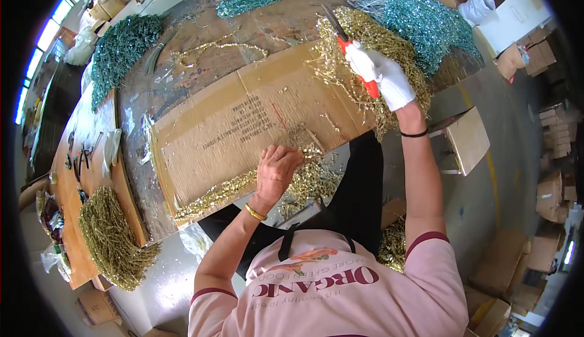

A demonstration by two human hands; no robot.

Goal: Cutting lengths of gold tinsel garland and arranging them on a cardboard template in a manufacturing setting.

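Pink shirt fabric [340,288] fills the lower edge below us, and our two forearms reach up from it. Our left hand [277,169], bare with a gold bangle at the wrist, presses down on a strand of gold tinsel [243,186] at the near edge of a flattened cardboard sheet [243,118], its fingers curled shut on the strand. Our right hand [383,78] wears a white glove, and its fingers are wrapped around the red handles of a pair of shears [344,38], whose blades point away over a heap of gold tinsel [389,51]. Teal tinsel [420,14] is piled just beyond that heap on the surface [201,63]. Another gold bundle [112,236] lies on an orange board [73,215] to our left.
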